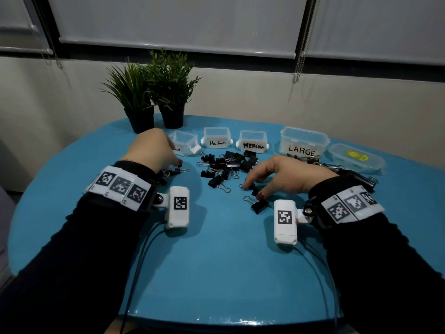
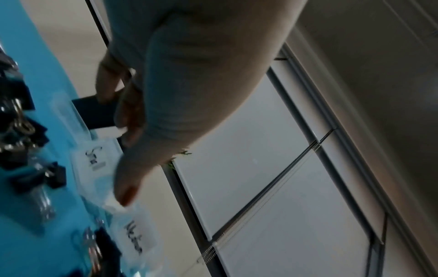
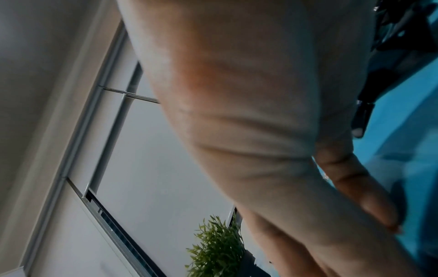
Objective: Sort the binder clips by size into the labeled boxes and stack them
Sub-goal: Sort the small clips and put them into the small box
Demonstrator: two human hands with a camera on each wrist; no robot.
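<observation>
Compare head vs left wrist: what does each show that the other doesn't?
Head only: right hand pinching a small binder clip, the LARGE box, the lidded container, both wrist cameras.
Left wrist only: the underside of the left hand, with its fingers loosely curled.
Both: blue table, clip pile, Small box and first Medium box.

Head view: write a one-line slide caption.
Both hands, left hand and right hand, reach among black binder clips before labeled boxes on a blue table.

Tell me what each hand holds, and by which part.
Right hand pinches a small clip by its black body. Left hand reaches among clips; its grip cannot be told.
</observation>
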